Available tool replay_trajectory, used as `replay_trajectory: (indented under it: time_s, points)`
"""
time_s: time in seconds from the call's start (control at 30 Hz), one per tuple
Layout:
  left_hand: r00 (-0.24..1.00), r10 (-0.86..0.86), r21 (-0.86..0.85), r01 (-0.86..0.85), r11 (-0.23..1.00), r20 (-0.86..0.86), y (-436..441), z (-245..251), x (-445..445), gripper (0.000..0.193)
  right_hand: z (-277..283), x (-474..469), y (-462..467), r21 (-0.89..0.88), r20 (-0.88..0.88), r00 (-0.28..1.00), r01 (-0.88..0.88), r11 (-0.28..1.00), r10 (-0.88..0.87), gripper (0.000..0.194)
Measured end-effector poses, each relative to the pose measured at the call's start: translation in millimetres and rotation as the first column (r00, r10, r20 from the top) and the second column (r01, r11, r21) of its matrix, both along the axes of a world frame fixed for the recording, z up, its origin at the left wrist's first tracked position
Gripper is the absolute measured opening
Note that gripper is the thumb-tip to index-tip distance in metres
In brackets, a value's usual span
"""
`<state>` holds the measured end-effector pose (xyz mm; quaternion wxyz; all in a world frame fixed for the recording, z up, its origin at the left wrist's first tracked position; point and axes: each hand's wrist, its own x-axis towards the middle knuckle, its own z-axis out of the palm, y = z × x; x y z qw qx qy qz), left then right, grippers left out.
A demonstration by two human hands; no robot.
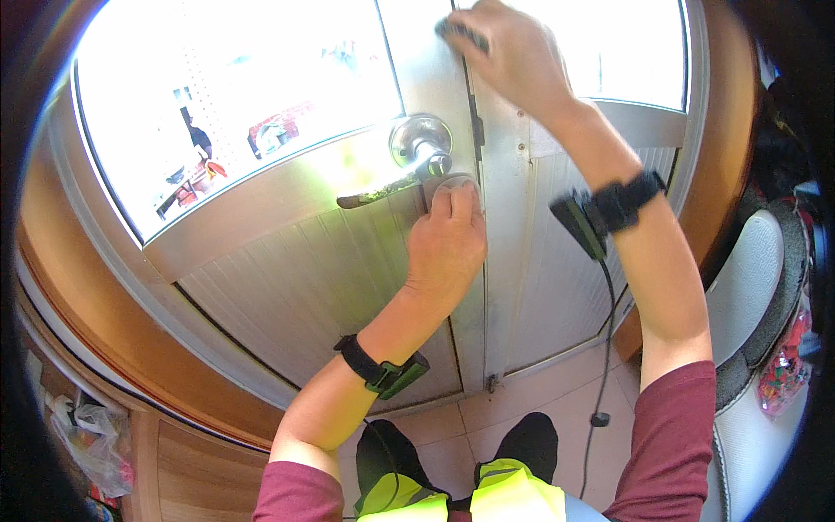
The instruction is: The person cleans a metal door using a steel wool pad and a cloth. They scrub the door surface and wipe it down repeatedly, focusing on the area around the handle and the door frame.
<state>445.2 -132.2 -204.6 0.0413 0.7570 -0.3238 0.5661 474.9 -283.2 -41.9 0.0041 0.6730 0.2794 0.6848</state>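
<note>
A metal double door with glazed upper panels (326, 280) stands before me. My left hand (450, 228) is at the lower round part of the lock plate, just below the lever handle (391, 186), with its fingers bent; whether it grips that part is hidden by the fingers. Above the handle is a round metal rose (421, 138). Raised near the seam between the door leaves, my right hand (512, 55) holds a small dark object (463, 34), blurred and partly covered by the fingers. Each wrist bears a black strap with a device.
A cable (610, 326) hangs from the right wrist device. At the right are a grey-and-white padded seat (750, 280) and a bag with red contents (786, 372). A clear plastic bag (98, 444) hangs beside a wooden cabinet (209, 476) at lower left.
</note>
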Motion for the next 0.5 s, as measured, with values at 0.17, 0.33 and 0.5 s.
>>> replay_trajectory:
  time_s: [0.17, 0.33, 0.5]
  points:
    - [0.999, 0.001, -0.007, -0.001, 1.0, -0.042, 1.4, 1.7, -4.8, 0.032, -12.3, 0.6, 0.2, 0.039, -0.128, 0.992, 0.012, 0.999, -0.007, 0.026]
    - [0.999, 0.035, 0.04, -0.033, 0.999, -0.039, 2.8, 5.5, -7.0, 0.034, -9.4, -1.9, 2.5, 0.066, -0.146, 0.989, -0.014, 0.998, 0.024, 0.021]
    - [0.998, 0.023, 0.033, -0.021, 0.999, -0.062, 5.0, 2.5, -8.3, 0.038, -3.1, -7.4, 8.7, 0.015, -0.037, 0.999, 0.003, 1.0, -0.002, 0.021]
